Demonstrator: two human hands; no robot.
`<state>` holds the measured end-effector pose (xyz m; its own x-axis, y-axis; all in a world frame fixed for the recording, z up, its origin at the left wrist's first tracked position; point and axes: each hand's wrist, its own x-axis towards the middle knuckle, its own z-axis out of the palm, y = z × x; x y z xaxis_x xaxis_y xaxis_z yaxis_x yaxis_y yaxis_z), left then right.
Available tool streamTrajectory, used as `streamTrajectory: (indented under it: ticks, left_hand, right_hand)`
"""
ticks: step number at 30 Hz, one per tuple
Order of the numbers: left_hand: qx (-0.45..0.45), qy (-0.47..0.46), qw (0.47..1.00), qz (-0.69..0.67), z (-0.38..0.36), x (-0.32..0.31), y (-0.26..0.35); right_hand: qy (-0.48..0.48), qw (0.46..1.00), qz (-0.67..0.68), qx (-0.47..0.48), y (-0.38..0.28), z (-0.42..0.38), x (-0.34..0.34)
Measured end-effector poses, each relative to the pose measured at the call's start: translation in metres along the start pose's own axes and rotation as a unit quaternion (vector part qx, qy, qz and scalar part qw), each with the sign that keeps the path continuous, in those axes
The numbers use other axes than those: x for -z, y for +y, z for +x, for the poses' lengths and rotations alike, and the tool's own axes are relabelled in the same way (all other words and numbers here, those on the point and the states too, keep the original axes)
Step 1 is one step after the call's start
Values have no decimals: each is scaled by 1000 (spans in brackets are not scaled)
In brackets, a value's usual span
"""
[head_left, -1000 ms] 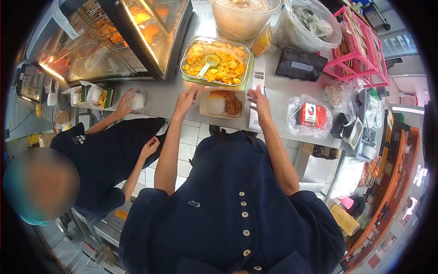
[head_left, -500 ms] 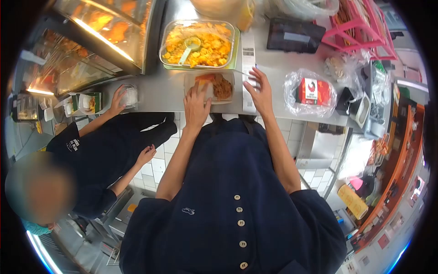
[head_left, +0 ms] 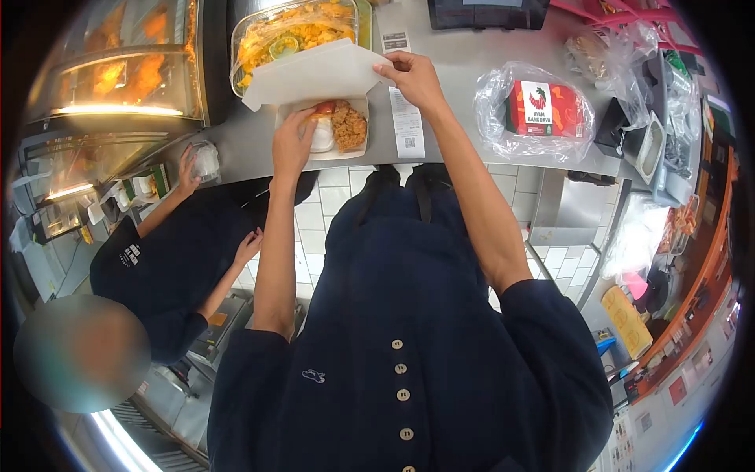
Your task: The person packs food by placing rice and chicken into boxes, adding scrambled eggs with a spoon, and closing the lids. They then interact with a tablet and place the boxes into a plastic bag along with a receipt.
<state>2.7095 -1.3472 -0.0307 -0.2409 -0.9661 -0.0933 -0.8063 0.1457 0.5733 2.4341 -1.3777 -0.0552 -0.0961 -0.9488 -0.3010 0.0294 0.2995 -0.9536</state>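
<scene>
An open paper takeaway box [head_left: 360, 105] sits at the counter's near edge. It holds a piece of fried chicken [head_left: 351, 128], a white bundle [head_left: 323, 135] and something small and red [head_left: 325, 107]. My left hand [head_left: 291, 143] is closed over the box's left side, its fingertips just inside the rim. Raised at the far side is the white lid [head_left: 314, 72], partly covering a glass tray of yellow-orange food [head_left: 314, 27]. My right hand [head_left: 414, 80] pinches the lid's right corner between thumb and fingers.
A printed receipt [head_left: 408, 126] lies right of the box. Farther right is a red box in clear plastic [head_left: 543, 108]. A lit food display case [head_left: 118, 86] stands left. A co-worker [head_left: 169, 244] at left has one hand by a clear container [head_left: 206, 161].
My right hand has moved up and left and now grips the lid corner. The lid has tilted into view over the tray. My left hand has shifted from the contents to the box's left side.
</scene>
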Motion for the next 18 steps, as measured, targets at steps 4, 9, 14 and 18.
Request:
streamTrajectory:
  ticks: [4,9,14,18]
  left_hand:
    - [-6,38,999,5,2,-2,8]
    - [-22,153,987,-46,-2,0,24]
    - [-178,49,976,116,-30,-5,46]
    - [-182,6,959,217,-45,-21,52]
  right_hand:
    - [0,999,33,-17,2,-2,-1]
    - [-8,999,35,-31,2,-3,2]
    - [-4,998,30,-47,-5,-7,1]
    - [0,998,39,-40,-4,-8,-2]
